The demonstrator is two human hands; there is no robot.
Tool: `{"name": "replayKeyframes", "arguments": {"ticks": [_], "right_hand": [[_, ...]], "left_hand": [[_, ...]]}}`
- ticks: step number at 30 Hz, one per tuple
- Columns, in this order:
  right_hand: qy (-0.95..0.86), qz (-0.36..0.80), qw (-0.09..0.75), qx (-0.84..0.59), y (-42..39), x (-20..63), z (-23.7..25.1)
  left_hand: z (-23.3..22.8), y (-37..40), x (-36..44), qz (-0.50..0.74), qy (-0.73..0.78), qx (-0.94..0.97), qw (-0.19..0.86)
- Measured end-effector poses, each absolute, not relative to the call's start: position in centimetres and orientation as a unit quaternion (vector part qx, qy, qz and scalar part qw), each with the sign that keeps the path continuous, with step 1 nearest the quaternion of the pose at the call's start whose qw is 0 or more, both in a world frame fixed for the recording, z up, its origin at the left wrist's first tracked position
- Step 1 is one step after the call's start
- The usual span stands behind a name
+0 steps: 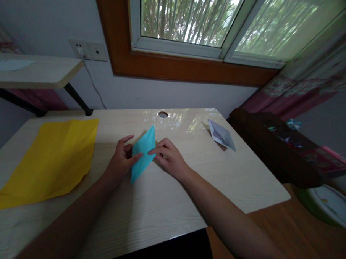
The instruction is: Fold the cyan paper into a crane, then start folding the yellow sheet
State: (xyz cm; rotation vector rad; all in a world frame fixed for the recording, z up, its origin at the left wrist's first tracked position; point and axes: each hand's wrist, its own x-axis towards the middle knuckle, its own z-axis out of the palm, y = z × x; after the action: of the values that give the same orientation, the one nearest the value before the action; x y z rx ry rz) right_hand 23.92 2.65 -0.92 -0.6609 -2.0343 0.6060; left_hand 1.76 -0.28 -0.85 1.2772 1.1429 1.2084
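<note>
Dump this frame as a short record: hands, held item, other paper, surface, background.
left_hand: left hand, thumb on the blue folded paper's face, at its left side
right_hand: right hand, fingers at its right edge
held_item: blue folded paper, slanted four-sided shape; desk contact unclear
paper_left: yellow sheet, spread out
paper_right: folded white paper
surface: pale desk, round hole near far edge
background: window, wall sockets

Matt turquoise paper (144,144) has matt, faintly creased yellow paper (55,161) to its left, smooth white paper (221,133) to its right and a glossy wood-grain desk (220,173) beneath.
</note>
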Motion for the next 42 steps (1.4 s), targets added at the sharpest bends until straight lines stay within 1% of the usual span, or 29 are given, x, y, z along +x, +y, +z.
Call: {"name": "replayKeyframes", "arguments": {"ticks": [6,10,14,21,28,34,37,42], "right_hand": [[-0.836,0.235,0.422,-0.261,2.48,23.83,-0.9],[-0.832,0.217,0.432,-0.271,2.5,23.88,-0.86],[-0.829,0.225,0.429,-0.28,2.55,23.96,-0.93],[-0.829,0.282,0.385,-0.291,2.51,23.84,-0.94],[-0.769,0.345,0.424,-0.331,2.85,23.66,-1.36],[-0.737,0.414,0.414,-0.337,2.59,23.73,-1.06],[-0.709,0.454,0.426,-0.331,2.47,23.7,-1.01],[-0.699,0.447,0.433,-0.351,2.64,23.69,-1.31]], "left_hand": [[-0.62,-0.24,1.79,0.493,0.492,0.534,0.48],[-0.88,-0.23,1.68,0.475,0.47,0.55,0.502],[-1.1,-0.22,1.54,0.482,0.459,0.543,0.512],[-1.23,-0.06,1.57,0.507,0.442,0.537,0.509],[-1.05,-0.35,1.62,0.485,0.441,0.547,0.52],[-1.01,-0.66,1.68,0.488,0.441,0.548,0.517],[-0.83,-0.71,1.7,0.496,0.436,0.55,0.511],[-0.94,-0.65,1.58,0.5,0.445,0.551,0.499]]}}
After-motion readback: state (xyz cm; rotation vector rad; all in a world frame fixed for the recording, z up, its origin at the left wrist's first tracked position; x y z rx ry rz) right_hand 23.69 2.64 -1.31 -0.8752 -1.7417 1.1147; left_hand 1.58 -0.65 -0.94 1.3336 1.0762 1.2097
